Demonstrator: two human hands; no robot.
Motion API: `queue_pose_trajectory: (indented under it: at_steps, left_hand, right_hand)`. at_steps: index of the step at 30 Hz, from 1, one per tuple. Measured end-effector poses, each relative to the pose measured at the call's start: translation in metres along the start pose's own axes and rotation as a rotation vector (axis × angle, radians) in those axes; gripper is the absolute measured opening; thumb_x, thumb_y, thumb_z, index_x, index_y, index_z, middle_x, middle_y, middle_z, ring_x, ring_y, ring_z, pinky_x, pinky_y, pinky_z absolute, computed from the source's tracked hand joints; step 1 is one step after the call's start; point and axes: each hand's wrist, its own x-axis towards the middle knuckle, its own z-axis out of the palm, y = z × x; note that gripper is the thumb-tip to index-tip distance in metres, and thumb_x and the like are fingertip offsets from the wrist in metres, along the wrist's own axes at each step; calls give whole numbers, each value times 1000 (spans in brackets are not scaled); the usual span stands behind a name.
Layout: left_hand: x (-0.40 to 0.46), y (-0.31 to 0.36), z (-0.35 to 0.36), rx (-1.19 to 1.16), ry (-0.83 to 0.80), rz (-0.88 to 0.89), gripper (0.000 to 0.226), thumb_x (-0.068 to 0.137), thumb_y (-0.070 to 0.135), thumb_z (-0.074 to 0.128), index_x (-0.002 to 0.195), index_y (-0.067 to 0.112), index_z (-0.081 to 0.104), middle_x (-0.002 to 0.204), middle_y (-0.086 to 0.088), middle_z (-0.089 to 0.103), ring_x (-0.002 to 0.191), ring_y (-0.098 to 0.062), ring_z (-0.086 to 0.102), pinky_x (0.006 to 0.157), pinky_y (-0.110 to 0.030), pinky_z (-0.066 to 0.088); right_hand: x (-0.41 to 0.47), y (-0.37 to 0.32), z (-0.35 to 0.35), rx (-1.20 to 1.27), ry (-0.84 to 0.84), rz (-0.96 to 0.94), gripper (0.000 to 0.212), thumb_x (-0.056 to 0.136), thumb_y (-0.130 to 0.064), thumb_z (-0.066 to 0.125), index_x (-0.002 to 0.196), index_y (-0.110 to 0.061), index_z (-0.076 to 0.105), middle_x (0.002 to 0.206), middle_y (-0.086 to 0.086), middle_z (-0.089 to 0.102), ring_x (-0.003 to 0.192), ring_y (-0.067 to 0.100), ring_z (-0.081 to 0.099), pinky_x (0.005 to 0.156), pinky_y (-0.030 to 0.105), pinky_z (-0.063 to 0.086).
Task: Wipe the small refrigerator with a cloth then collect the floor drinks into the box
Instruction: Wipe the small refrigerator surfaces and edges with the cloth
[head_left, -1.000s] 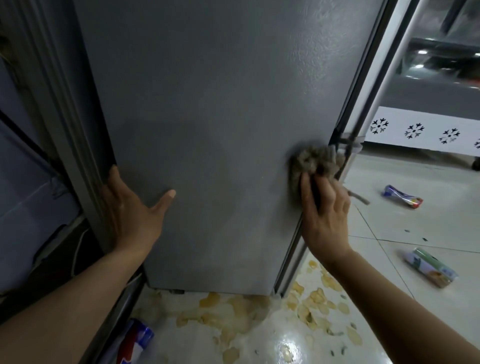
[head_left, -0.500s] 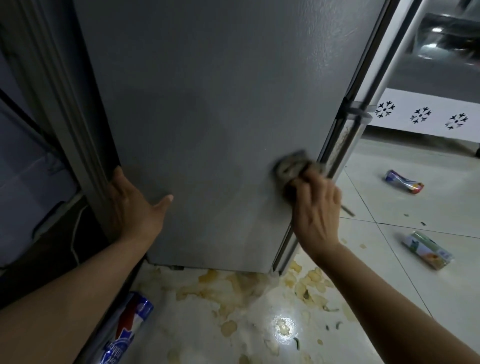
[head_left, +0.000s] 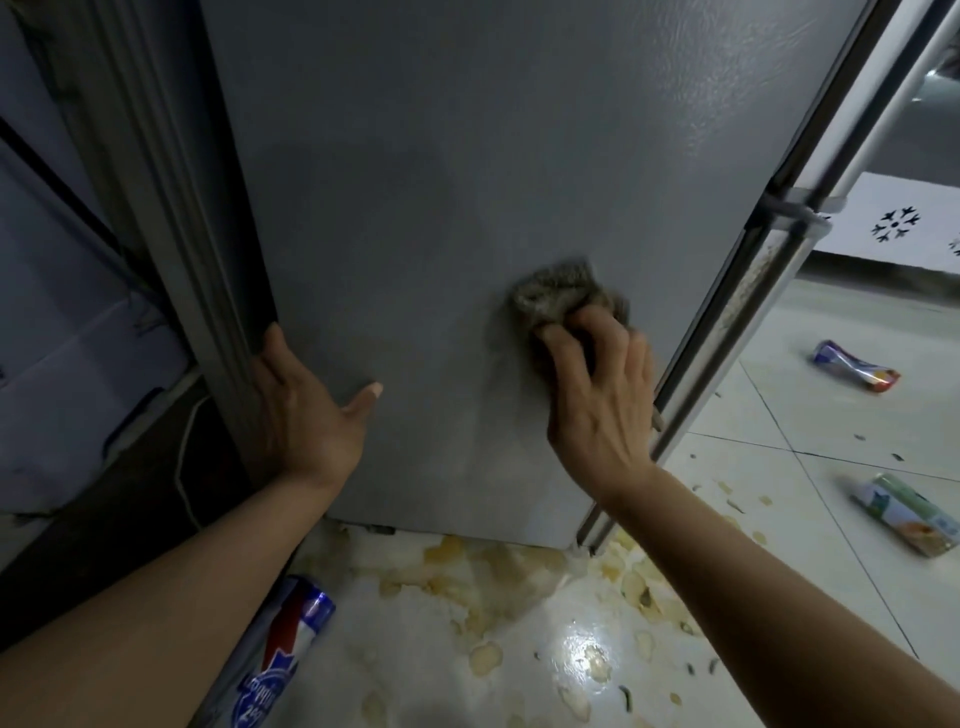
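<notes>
My right hand (head_left: 597, 395) grips a bunched cloth (head_left: 563, 296) against the grey fridge (head_left: 467, 156); my left hand (head_left: 306, 410) lies spread on its edge. Three drink cans on the floor (head_left: 810, 431): one (head_left: 283, 660) beneath my left arm, two (head_left: 854, 366) (head_left: 906, 514) at right.

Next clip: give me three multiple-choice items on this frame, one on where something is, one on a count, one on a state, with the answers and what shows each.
1. Where is the cloth?
A. On the floor
B. Against the grey side of the refrigerator
C. Draped over a drink can

2. How many drink containers lie on the floor?
A. One
B. Three
C. Five

3. What is the left hand doing?
A. Wiping with a cloth
B. Lifting a can
C. Bracing at the refrigerator's rear edge, holding nothing

Answers:
1 B, the right hand grips the cloth and presses it to the panel.
2 B, a blue and red can near the left forearm, a crushed can and a green carton at right.
3 C, its palm lies on the panel with the thumb spread.
</notes>
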Motion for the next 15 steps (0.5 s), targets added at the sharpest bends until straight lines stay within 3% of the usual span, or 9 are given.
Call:
queue_pose_trajectory:
  at_steps: [3, 6, 8, 10, 15]
  left_hand:
    - [0, -2, 0, 7, 0, 13, 103, 69, 38, 79, 146, 14, 14, 145, -16, 29, 127, -35, 36, 96, -50, 39]
    - [0, -2, -1, 12, 0, 18, 101, 71, 37, 78, 145, 11, 14, 145, -16, 28, 127, -34, 35, 95, -45, 39]
    - [1, -1, -3, 1, -25, 29, 99, 72, 33, 77, 145, 10, 15, 145, -16, 27, 128, -32, 35, 98, -43, 37]
    - [2, -4, -7, -12, -53, 49, 94, 75, 29, 76, 145, 11, 15, 144, -15, 28, 128, -31, 36, 101, -43, 36]
    - [10, -25, -19, -67, -167, 108, 83, 79, 17, 72, 144, 13, 21, 142, -11, 36, 126, -27, 41, 102, -46, 39]
  right_hand:
    - [-7, -14, 9, -52, -25, -82, 44, 79, -10, 48, 122, -18, 46, 121, 9, 37, 89, 29, 38, 74, 38, 30]
    - [-46, -26, 20, -99, -307, -470, 40, 83, -16, 41, 119, -20, 57, 122, 6, 48, 90, 27, 41, 78, 37, 32]
    - [-59, -33, 22, -168, -440, -606, 40, 85, -17, 38, 115, -23, 63, 116, 1, 58, 89, 22, 48, 79, 34, 34]
    - [-52, -38, 21, -135, -413, -529, 40, 87, -16, 36, 117, -20, 62, 116, 3, 55, 88, 23, 46, 78, 34, 33]
    - [7, -47, 21, 9, -112, -182, 40, 91, -13, 29, 127, -13, 47, 123, 10, 39, 87, 27, 38, 79, 38, 28]
